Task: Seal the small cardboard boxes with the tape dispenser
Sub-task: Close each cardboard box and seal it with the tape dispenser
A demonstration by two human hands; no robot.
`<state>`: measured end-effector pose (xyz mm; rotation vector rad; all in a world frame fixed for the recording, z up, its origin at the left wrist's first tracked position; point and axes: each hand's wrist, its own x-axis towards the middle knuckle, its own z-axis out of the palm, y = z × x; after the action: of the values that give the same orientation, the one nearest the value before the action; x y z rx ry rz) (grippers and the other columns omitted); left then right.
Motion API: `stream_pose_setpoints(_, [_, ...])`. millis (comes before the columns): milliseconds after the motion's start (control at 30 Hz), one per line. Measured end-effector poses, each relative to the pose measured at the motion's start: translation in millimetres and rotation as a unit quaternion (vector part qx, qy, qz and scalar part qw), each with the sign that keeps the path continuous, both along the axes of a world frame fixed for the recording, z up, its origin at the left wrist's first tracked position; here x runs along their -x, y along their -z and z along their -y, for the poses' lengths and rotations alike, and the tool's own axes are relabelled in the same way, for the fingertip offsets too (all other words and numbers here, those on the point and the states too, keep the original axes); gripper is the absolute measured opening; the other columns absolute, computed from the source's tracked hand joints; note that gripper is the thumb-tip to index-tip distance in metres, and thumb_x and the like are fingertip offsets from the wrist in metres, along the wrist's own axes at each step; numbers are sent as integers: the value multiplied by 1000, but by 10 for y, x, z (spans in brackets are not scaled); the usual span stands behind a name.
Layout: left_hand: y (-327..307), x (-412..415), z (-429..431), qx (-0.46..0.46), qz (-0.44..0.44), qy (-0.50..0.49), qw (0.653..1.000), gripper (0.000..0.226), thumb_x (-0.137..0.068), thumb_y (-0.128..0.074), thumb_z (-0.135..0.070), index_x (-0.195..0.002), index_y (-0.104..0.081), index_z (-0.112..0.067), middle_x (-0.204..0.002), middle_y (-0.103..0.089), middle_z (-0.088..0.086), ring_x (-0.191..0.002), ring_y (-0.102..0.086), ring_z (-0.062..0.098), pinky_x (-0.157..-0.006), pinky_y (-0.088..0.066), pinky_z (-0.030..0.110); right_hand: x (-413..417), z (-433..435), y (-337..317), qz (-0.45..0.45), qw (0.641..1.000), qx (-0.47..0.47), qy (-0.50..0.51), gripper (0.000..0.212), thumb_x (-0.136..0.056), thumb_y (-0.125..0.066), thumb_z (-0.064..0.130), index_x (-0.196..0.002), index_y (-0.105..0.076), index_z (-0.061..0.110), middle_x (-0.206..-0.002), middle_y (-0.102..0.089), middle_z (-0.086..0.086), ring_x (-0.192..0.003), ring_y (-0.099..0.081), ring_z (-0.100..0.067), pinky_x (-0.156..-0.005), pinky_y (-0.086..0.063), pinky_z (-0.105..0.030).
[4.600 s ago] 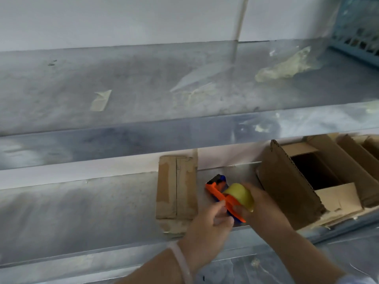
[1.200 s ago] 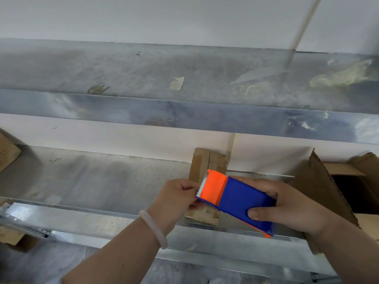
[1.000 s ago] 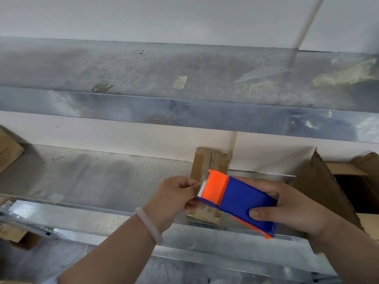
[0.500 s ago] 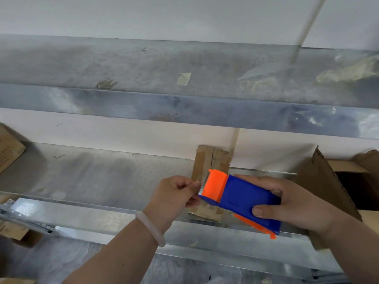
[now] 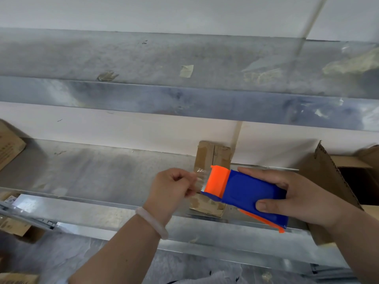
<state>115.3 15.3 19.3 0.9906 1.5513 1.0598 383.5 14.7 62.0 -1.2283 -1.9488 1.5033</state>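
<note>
Right grip point(image 5: 303, 201) around tape dispenser point(image 5: 246, 191), left grip point(image 5: 172, 189) in pinch on tape end point(image 5: 200, 177); small box point(image 5: 213, 154) behind, open box point(image 5: 328, 181) right.

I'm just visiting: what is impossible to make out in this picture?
All head view.
- Blue-and-orange plastic tape dispenser: its casing hides the tape roll.
- Small brown cardboard box: its middle is covered by the dispenser and the left hand.
- Open corrugated cardboard box: cut off by the right edge, inside dark.
- Printed brown carton: cut off at left, print too small.
</note>
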Motion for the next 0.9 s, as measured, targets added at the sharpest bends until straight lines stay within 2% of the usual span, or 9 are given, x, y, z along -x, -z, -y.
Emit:
stream_pose_setpoints(67, [2, 217, -74, 6, 25, -53, 998, 22, -86, -70, -9, -64, -70, -12, -53, -64, 3, -49, -60, 14, -60, -56, 30, -89, 13, -17, -17, 1000, 13, 9, 58, -77, -77, 26, -122, -56, 56, -126, -62, 20, -111, -63, -9, -82, -55, -23])
stream_pose_setpoints(167, [-41, 430, -140, 9, 33, -45, 998, 17, -87, -69, -10, -70, -70, -8, -54, -64, 2, -48, -61, 12, -57, -56, 25, -206, 12, -42, -22, 999, 33, 2, 54, -78, -80, 31, -122, -58, 53, -127, -63, 17, -113, -63, -12, -87, -55, -28])
stream_pose_setpoints(267, [7, 396, -113, 19, 55, -38, 998, 15, -88, -68, -12, -75, -71, -5, -56, -64, 3, -49, -61, 12, -61, -56, 29, -249, 6, -49, -7, 999, 37, 7, 61, -78, -73, 12, -129, -58, 41, -126, -64, 13, -112, -64, -15, -85, -56, -27])
stream_pose_setpoints(333, [98, 375, -81, 32, 66, -44, 996, 16, -88, -68, -12, -75, -70, -4, -57, -64, 4, -49, -59, 12, -58, -54, 27, -300, 8, -75, 2, 999, 42, 4, 62, -77, -74, 9, -131, -57, 36, -126, -65, 12, -111, -65, -15, -82, -56, -25])
stream_pose_setpoints(433, [209, 482, -72, 39, 77, -80, 993, 16, -90, -66, -9, -75, -68, -3, -55, -62, 4, -49, -57, 13, -56, -55, 26, -442, 12, -110, 22, 998, 54, -1, 58, -73, -83, 34, -124, -59, 50, -123, -66, 11, -108, -66, -15, -84, -56, -27])
stream_pose_setpoints(533, [269, 535, -95, 48, 69, -49, 995, 15, -90, -65, -8, -77, -68, -2, -55, -62, 5, -48, -58, 13, -58, -57, 27, -560, -5, -82, 62, 996, 69, 1, 67, -60, -84, 53, -121, -57, 57, -120, -68, 10, -106, -67, -15, -89, -56, -34])
stream_pose_setpoints(700, [580, 421, -101, 97, 81, -47, 991, 20, -90, -66, -8, -69, -69, -5, -58, -63, 7, -52, -58, 17, -67, -55, 33, -528, 4, 110, 104, 993, 48, 34, 59, -74, -79, 20, -116, -61, 57, -109, -72, 12, -98, -69, -13, -83, -54, -22])
stream_pose_setpoints(800, [772, 346, -128, 127, 95, -50, 986, 20, -89, -67, -10, -70, -68, -5, -58, -62, 7, -53, -57, 17, -68, -53, 36, -499, 3, 226, 153, 986, 48, 44, 61, -79, -79, 18, -119, -57, 59, -106, -71, 17, -93, -69, -6, -82, -55, -25])
stream_pose_setpoints(900, [859, 241, -170, 133, 70, -23, 988, 20, -90, -66, -11, -71, -67, -4, -58, -61, 8, -54, -54, 19, -63, -52, 33, -427, -43, 251, 197, 979, 29, 39, 60, -81, -77, 25, -123, -50, 58, -101, -68, 27, -90, -66, 2, -75, -52, -17])
